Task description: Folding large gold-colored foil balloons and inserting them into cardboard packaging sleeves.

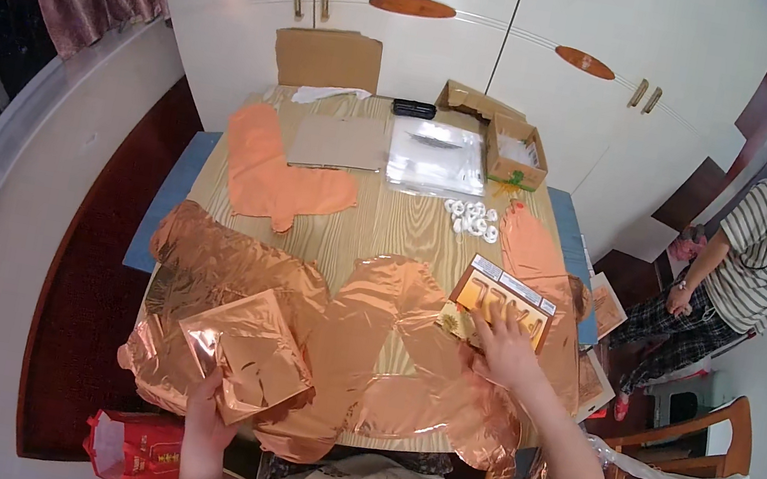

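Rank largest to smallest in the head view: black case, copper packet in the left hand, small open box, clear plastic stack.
1. Copper packet
2. Clear plastic stack
3. Small open box
4. Black case
The packet looks nearer the camera, so its true lead is unsure.

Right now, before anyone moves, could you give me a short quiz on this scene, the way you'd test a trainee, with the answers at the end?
1. Which hand grips the shiny copper-coloured square?
2. Fill the gap: the small white rings lie on the table, just in front of an open cardboard ____.
3. True or false: the black case lies nearer the cupboard than the printed package under the right hand does.

Key:
1. The left hand.
2. Box.
3. True.
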{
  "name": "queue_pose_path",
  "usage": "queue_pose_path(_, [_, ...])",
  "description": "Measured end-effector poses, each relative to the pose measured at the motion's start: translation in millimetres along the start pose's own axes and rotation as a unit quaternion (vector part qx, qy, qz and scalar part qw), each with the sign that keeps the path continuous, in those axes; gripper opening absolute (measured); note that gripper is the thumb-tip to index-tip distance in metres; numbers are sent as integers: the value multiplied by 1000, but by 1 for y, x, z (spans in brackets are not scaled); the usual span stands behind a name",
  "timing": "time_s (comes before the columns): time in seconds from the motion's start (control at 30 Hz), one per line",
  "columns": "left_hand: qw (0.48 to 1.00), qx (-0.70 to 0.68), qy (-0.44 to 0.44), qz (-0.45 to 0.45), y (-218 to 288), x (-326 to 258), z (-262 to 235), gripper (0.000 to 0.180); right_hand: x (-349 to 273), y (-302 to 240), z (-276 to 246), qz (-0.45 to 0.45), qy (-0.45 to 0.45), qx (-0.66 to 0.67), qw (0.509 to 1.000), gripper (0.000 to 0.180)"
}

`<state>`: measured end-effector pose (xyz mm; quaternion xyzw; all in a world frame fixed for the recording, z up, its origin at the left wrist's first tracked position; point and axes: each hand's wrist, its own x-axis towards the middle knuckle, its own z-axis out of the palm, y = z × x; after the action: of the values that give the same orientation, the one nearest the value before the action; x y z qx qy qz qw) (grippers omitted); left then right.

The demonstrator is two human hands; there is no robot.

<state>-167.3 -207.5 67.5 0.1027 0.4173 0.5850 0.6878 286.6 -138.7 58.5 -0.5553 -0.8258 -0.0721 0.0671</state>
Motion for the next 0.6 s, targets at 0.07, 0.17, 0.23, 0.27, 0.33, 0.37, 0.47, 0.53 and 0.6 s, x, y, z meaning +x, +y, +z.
queue_pose_path(0.07, [1000,-17,-22,-9,-6,3,2,38,-8,20,19,8,-6,-27,1000,62])
queue_pose_path(0.17, [996,-34,-73,-24,-13,5,8,40,-10,22,28,-48,18,-141,989,57])
queue_pose_path(0.23, [995,-39,-79,-38,-14,0,19,41,-5,11,14,-36,-49,-145,987,57])
queue_pose_path(0.27, [996,-30,-74,-35,-16,1,19,42,1,8,1,-23,-118,-127,985,58])
queue_pose_path(0.33, [997,-11,-68,-30,-19,3,20,43,2,11,-9,-2,-153,-108,982,59])
queue_pose_path(0.37, [997,-9,-79,-25,-19,4,21,42,-1,14,-9,4,-120,-108,987,59])
queue_pose_path(0.47, [996,8,-91,-16,-20,1,23,41,3,27,-8,51,-52,-28,997,61])
queue_pose_path(0.53, [995,33,-86,-23,-20,3,28,40,1,41,4,51,0,-22,998,68])
queue_pose_path(0.6, [996,7,-79,-38,-24,5,29,39,-4,65,33,7,67,-89,994,78])
